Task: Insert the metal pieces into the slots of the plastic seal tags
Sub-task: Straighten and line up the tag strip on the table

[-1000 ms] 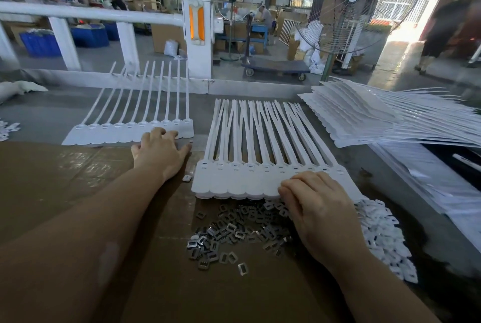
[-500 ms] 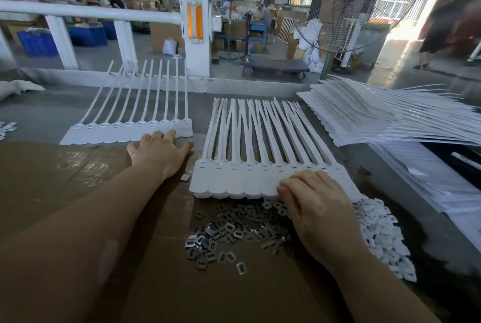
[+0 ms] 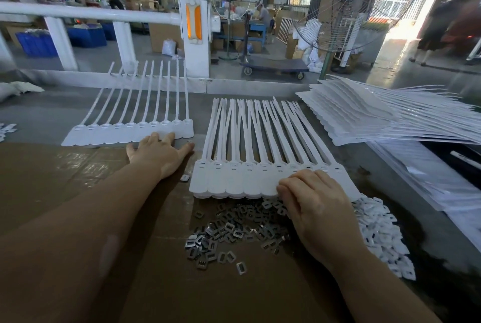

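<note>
White seal tags (image 3: pixel 263 179) flat, metal pieces (image 3: pixel 234 229) heaped just below

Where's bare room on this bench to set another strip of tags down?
Free: bare cardboard left of the left hand, below the far tag strip. Crowded: metal pieces, near tag strip, white caps and stacked strips.

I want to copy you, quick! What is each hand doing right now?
Left hand: open, flat, fingertips touching the far tag strip.
Right hand: fingers curled on the near tag strip; whether it pinches anything cannot be told.
</note>
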`<state>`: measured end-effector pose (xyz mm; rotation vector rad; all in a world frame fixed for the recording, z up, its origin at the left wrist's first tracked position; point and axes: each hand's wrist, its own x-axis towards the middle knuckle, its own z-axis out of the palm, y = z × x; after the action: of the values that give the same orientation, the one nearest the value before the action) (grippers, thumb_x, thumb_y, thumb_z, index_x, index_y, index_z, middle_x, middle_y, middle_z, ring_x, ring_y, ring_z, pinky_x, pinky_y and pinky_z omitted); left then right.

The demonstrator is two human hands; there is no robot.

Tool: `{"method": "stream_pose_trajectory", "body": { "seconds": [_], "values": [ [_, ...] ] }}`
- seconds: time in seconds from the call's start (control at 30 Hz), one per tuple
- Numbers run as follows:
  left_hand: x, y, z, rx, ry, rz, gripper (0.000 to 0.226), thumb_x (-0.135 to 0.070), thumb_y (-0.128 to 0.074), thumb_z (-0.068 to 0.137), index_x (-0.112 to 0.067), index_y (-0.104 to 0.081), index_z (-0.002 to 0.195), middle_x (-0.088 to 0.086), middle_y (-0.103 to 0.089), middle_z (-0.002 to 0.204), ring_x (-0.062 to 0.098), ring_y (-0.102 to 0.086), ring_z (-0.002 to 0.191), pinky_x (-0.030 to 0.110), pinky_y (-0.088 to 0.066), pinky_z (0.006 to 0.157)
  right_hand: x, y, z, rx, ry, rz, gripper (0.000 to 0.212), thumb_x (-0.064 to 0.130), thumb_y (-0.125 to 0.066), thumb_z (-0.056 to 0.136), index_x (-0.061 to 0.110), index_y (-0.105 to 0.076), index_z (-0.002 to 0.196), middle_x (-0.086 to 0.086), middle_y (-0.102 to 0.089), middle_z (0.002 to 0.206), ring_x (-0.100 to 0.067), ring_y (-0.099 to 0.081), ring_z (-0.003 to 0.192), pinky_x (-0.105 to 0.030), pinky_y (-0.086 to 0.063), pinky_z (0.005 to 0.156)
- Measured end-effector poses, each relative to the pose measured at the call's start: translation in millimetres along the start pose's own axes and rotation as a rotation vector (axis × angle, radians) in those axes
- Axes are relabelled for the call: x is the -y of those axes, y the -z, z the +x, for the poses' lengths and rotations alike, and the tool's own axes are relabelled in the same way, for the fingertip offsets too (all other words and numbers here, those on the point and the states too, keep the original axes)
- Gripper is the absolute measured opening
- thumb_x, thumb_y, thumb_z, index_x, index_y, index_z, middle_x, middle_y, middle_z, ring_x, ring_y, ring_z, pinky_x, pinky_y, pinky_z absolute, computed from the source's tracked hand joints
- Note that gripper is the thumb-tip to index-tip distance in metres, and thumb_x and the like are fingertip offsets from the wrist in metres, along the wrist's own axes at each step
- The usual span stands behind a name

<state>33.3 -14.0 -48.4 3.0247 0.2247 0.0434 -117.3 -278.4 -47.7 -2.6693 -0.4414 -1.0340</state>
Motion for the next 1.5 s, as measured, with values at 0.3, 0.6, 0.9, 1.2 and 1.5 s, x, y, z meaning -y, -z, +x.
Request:
{"method": "stream_pose_trajectory", "body": {
  "seconds": [0.3,0.6,0.9,1.2,1.5],
  "values": [
    [-1,1,-9,-0.107,-0.042,-0.014,0.072,-0.069,-0.026,0.089,-0.02,-0.042,0.139,0.007,-0.048,0.14,0.03,-0.039,0.129,0.052,-0.022,0.108,1,0,0,-0.011,0.002,-0.006,0.035,0.028,-0.042,0.095,0.008,-0.067,0.08,-0.004,-0.063,0.081,-0.024,-0.056,0.075,-0.041,-0.048,0.066],
    [0,2,-2,-0.126,0.009,-0.098,0.074,-0.068,-0.033,0.087,-0.016,-0.042,0.138,0.011,-0.039,0.141,0.034,-0.036,0.129,0.052,-0.03,0.102,1,0,1,-0.01,-0.005,-0.009,0.036,0.03,-0.041,0.095,0.009,-0.066,0.08,-0.003,-0.063,0.08,-0.023,-0.055,0.074,-0.04,-0.047,0.066],
    [1,3,11,-0.045,0.048,-0.044,0.07,-0.07,-0.031,0.087,-0.022,-0.04,0.136,0.007,-0.036,0.145,0.035,-0.027,0.133,0.057,-0.025,0.103,0,1,2,0.014,-0.017,0.005,0.038,0.031,-0.039,0.095,0.01,-0.067,0.081,-0.001,-0.063,0.081,-0.022,-0.055,0.075,-0.04,-0.048,0.067],
    [0,0,11,-0.036,0.034,-0.028,0.07,-0.069,-0.025,0.089,-0.023,-0.033,0.14,0.003,-0.033,0.147,0.033,-0.024,0.135,0.055,-0.023,0.103,0,1,2,0.021,-0.005,0.007,0.036,0.031,-0.04,0.095,0.011,-0.066,0.081,-0.001,-0.062,0.081,-0.022,-0.055,0.075,-0.039,-0.047,0.067],
    [-2,1,10,-0.023,0.035,-0.013,0.071,-0.067,-0.024,0.09,-0.02,-0.031,0.143,0.005,-0.029,0.15,0.032,-0.021,0.137,0.056,-0.02,0.106,-1,0,1,0.0,0.021,-0.037,0.036,0.032,-0.041,0.093,0.01,-0.068,0.087,-0.003,-0.066,0.087,-0.023,-0.059,0.079,-0.04,-0.049,0.069]
  ]
}}
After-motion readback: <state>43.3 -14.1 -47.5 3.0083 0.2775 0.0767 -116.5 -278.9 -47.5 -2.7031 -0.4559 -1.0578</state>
